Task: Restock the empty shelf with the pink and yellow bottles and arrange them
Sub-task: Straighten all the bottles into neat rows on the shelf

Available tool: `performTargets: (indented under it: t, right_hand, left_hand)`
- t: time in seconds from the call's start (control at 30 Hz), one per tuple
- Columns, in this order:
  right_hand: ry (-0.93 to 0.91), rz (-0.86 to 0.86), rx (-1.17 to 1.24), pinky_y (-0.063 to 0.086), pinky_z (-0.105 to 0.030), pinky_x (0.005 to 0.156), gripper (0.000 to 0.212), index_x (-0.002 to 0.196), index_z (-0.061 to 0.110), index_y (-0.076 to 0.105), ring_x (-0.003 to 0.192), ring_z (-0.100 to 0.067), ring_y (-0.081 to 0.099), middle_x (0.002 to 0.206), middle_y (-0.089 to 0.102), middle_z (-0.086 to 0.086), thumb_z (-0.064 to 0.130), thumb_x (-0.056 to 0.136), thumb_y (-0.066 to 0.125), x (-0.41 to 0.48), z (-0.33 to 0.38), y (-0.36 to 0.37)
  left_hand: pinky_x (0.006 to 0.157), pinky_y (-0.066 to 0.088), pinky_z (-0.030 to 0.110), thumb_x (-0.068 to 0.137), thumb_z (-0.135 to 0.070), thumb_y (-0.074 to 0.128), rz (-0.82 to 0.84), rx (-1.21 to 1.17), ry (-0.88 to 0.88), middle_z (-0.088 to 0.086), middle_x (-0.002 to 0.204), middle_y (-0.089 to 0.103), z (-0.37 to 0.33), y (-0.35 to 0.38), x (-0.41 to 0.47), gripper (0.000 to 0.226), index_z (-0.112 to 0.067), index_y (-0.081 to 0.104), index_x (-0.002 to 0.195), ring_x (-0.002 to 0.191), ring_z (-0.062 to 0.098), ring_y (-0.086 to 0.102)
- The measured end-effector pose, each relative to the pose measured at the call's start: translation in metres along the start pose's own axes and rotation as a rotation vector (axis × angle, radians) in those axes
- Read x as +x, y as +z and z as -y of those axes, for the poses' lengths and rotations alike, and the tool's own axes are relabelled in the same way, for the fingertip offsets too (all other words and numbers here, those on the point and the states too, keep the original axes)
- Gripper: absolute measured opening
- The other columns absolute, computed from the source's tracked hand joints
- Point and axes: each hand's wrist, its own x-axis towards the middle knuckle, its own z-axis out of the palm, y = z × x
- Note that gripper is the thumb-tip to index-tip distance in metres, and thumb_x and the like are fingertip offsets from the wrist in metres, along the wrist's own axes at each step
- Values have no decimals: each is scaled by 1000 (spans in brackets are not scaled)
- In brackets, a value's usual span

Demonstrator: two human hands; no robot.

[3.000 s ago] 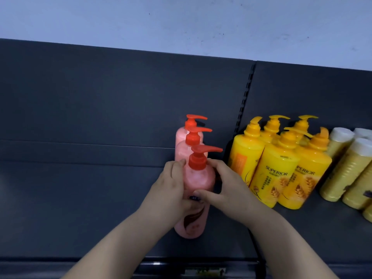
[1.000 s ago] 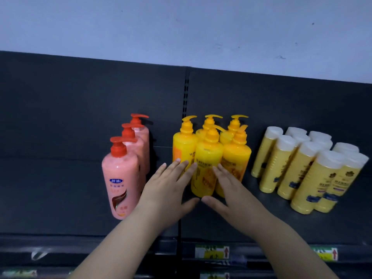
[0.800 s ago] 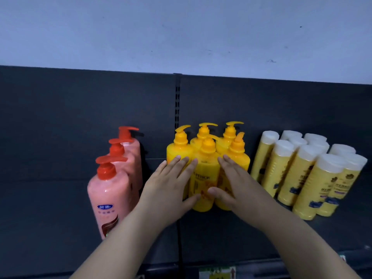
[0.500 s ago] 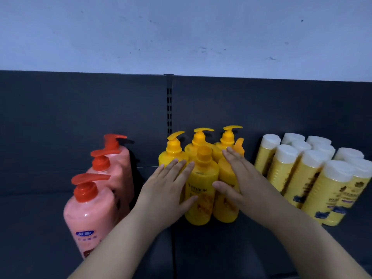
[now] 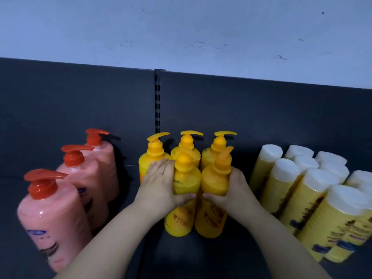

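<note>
Shelf [image 5: 201, 258]: dark, filled the lower half of the frame; dark back panel [image 5: 80, 97] behind it, pale wall [image 5: 181, 27] above.
Yellow pump bottles [image 5: 219, 156]: five, upright, packed together at centre frame, three in the back row and two in front.
Left hand [image 5: 161, 186]: fingers wrapped round the left side of the front-left yellow bottle [image 5: 187, 178], thumb laid across its front.
Right hand [image 5: 233, 188]: clasped the same way round the right side of the front-right yellow bottle [image 5: 214, 182], thumb across its front.
Hands, relative: side by side, thumb tips almost meeting between the two front bottles, which stood touching.
Pink pump bottles [image 5: 52, 218]: three with red pumps, upright, in a line from lower left back toward the panel; apart from the yellow group, untouched by either hand.
White-capped bottles [image 5: 302, 188]: pale yellow, clustered at right of frame, near the right forearm.
Labels: blurred, unreadable.
</note>
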Motion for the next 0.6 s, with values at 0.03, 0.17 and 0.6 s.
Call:
performTargets:
  t: [0.03, 0.17, 0.6]
  right_hand:
    - [-9, -17, -3, 36, -30, 104, 98, 143, 19, 24, 127, -18, 38, 141, 32, -2, 49, 66, 79, 0, -2, 2]
    - [-71, -39, -24, 37, -27, 98, 95, 140, 18, 28, 123, -18, 41, 137, 37, -2, 49, 66, 79, -2, -5, -1]
    - [-77, 447, 84, 37, -25, 105, 94, 140, 45, 17, 126, -2, 39, 137, 35, 22, 37, 70, 80, -20, -19, -49]
  left_hand:
    - [115, -6, 27, 58, -81, 53, -17, 20, -10, 3, 146, 35, -1, 2, 0, 109, -14, 32, 141, 141, 19, 21]
    - [115, 4, 34, 51, -77, 50, -148, 39, 2, 4, 115, 59, -6, 1, -4, 93, -10, 56, 114, 118, 24, 50]
    - [117, 2, 27, 51, -85, 58, 166, -184, 90, -31, 137, 28, 22, -39, -39, 90, -43, 39, 129, 132, -7, 23]
